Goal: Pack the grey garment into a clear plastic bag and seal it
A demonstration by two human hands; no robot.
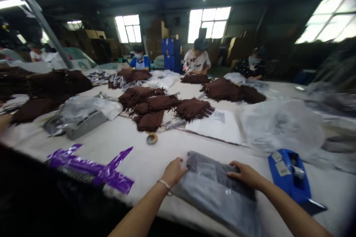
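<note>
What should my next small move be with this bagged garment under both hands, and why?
Probably reach the right hand for the blue tape dispenser beside it. The dark garment already lies inside the clear bag, the left hand pins its far edge, and no tape shows there.

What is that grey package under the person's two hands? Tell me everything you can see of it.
The grey package is a dark grey folded fabric piece inside a clear, shiny plastic bag, with what looks like a pale label near its top. It lies flat on the white table, near the front edge, slanting toward the lower right. The left hand presses its upper left corner and the right hand rests on its upper right edge. A blue tape dispenser sits just to its right, apart from it.
</note>
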